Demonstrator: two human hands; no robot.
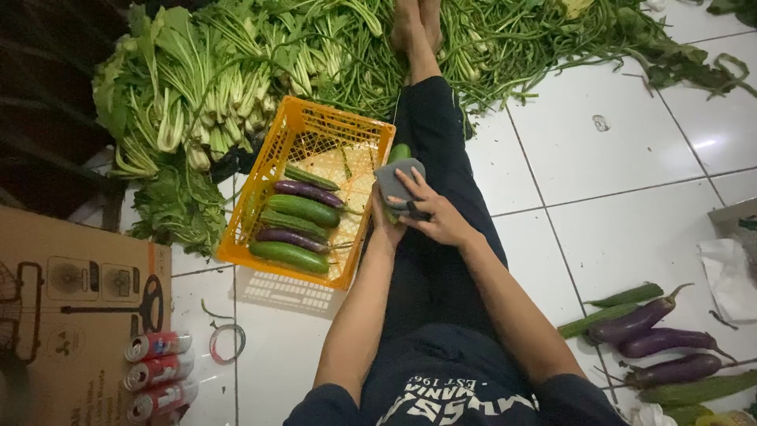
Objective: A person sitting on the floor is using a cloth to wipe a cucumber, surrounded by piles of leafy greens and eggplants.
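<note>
White tile floor (631, 142), greens heaped far. My right hand (438, 211) presses a grey cloth (396, 180) around a green cucumber (400, 152); my left hand (384, 225), mostly hidden, probably grips it underneath. Risk: cucumber slips off my lap, missing the orange crate (260, 181) at left.

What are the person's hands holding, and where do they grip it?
A green cucumber wrapped in a grey cloth. The left hand seems to hold its lower end from beneath, mostly hidden; the right hand presses the cloth over its middle.
</note>
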